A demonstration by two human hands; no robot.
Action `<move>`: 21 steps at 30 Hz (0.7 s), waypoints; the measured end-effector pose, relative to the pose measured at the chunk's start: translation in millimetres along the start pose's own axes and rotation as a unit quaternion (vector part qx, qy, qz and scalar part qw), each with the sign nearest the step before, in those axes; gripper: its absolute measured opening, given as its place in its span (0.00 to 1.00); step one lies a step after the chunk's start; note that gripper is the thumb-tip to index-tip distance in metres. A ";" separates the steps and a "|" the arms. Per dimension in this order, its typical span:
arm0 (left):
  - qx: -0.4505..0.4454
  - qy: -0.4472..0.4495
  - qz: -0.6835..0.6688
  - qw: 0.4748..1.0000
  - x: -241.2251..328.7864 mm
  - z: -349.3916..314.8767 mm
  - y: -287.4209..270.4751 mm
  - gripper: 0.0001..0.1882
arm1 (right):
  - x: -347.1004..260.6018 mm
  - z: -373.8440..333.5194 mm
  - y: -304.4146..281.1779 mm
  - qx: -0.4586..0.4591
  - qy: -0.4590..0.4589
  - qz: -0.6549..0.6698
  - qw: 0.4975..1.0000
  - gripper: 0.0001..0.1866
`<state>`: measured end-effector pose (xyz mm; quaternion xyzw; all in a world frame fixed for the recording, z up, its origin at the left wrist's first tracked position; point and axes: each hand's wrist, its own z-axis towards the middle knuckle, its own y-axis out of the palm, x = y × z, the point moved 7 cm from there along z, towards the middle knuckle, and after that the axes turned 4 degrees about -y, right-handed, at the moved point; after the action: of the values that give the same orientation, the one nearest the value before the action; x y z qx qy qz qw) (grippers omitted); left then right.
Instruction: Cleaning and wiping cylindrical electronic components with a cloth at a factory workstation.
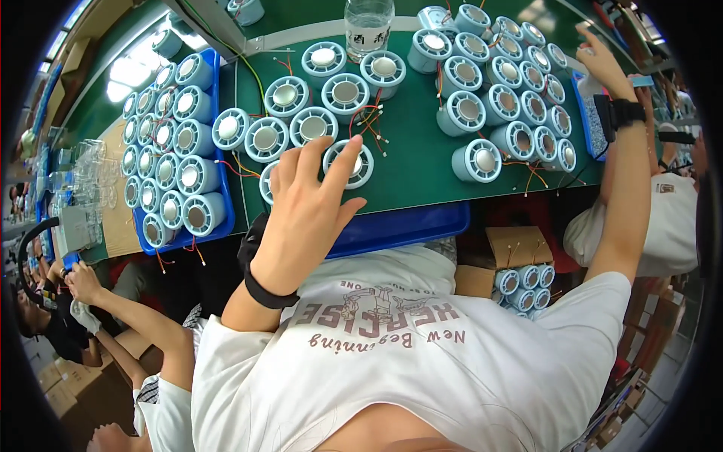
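My left hand (310,194) is over the near edge of the green table, its fingers spread and holding nothing. Its fingertips reach over a light-blue round housing (361,167) with a silver disc at its centre; whether they touch it I cannot tell. Around it stand several more such housings (265,138), with thin coloured wires (367,120) lying among them. My right arm stretches to the far right, and my right hand (600,64) is beyond a large group of the same housings (503,100). Its fingers are extended and apart, with nothing visible in them.
On the left, a blue tray (218,90) is packed with housings. A clear jar (369,30) stands at the back. A blue container of small grey pieces (590,113) is at the right. Below the table edge are another blue tray (407,227) and a cardboard box (520,245). Co-workers sit either side.
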<state>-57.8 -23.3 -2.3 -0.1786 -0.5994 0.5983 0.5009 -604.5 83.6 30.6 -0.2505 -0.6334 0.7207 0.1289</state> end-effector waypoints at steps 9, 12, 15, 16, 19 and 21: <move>-0.002 0.019 -0.023 1.000 -3.1 -2.2 9.0 0.32 | -286.5 -85.4 -50.8 0.072 -0.180 0.109 0.975 0.17; 0.023 0.033 -0.045 0.998 1.1 -7.6 -4.0 0.30 | -299.2 -66.9 -30.9 0.069 -0.244 0.146 0.956 0.16; 0.060 0.025 -0.076 0.995 -4.7 -13.5 -18.5 0.25 | -305.1 -52.8 50.8 0.012 -0.344 0.048 0.938 0.18; 0.061 0.025 -0.075 0.995 -6.0 -14.1 -19.7 0.25 | -321.9 -56.1 65.5 0.030 -0.347 0.017 0.937 0.16; 0.101 0.035 -0.090 0.990 -11.1 -19.0 -26.9 0.22 | -358.1 -74.1 101.7 -0.069 -0.302 -0.081 0.948 0.17; 0.103 0.028 -0.105 0.989 -14.2 -21.9 -28.3 0.21 | -362.1 -78.7 113.8 -0.041 -0.306 -0.075 0.948 0.19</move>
<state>-23.0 -29.3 12.8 -0.0790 -0.5358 0.5960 0.5929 -243.6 -50.5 -14.8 0.0257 -0.6883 0.7245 -0.0277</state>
